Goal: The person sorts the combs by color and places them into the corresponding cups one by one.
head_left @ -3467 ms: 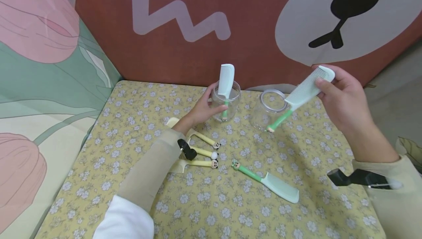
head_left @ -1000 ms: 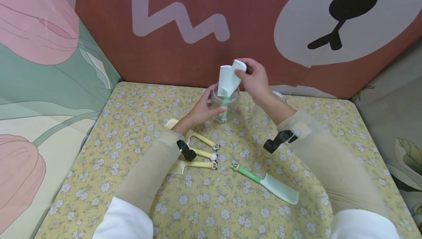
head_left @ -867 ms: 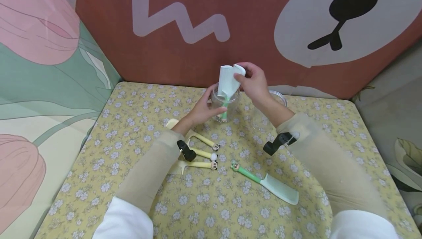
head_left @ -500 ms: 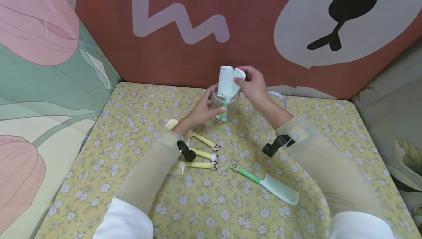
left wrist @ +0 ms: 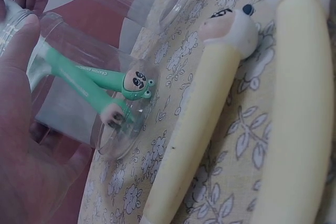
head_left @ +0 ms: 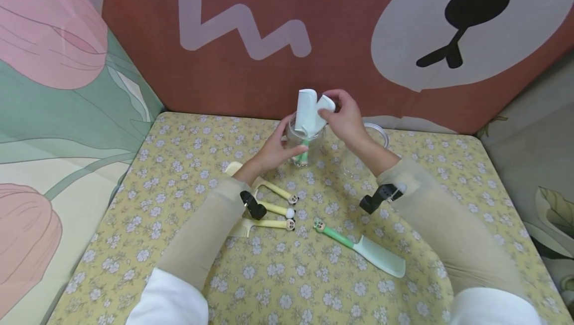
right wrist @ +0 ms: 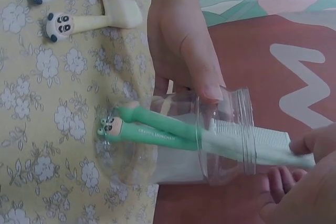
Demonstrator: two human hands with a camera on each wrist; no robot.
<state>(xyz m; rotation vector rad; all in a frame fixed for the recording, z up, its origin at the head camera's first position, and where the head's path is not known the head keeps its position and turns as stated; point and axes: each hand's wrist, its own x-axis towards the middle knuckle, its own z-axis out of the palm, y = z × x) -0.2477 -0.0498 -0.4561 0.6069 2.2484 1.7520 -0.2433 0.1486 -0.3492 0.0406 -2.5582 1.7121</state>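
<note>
My left hand (head_left: 274,153) grips a clear jar (head_left: 317,146) by its side, with the thumb across the front. One pale mint comb (head_left: 307,108) stands in the jar, teeth end up. Beside it, a second mint comb (head_left: 324,114) leans right, its upper end pinched between the thumb and fingers of my right hand (head_left: 347,118). Both green handles (left wrist: 89,80) are inside the jar, crossing in the left wrist view. Their cartoon-faced ends are near the jar's bottom, as the right wrist view also shows at the frog-hooded end (right wrist: 111,128).
A second clear jar (head_left: 354,163) stands to the right, partly behind my right forearm. Nearer me lies another green-handled comb (head_left: 381,258). Several yellow-handled combs (head_left: 274,224) lie by my left wrist on the flowered tablecloth (head_left: 287,275). A printed cloth wall (head_left: 242,81) rises behind.
My right hand has carried the second comb leftward from above the other jar and lowered its handle into the jar I hold. Lately that comb tilts further right. My left hand has stayed put.
</note>
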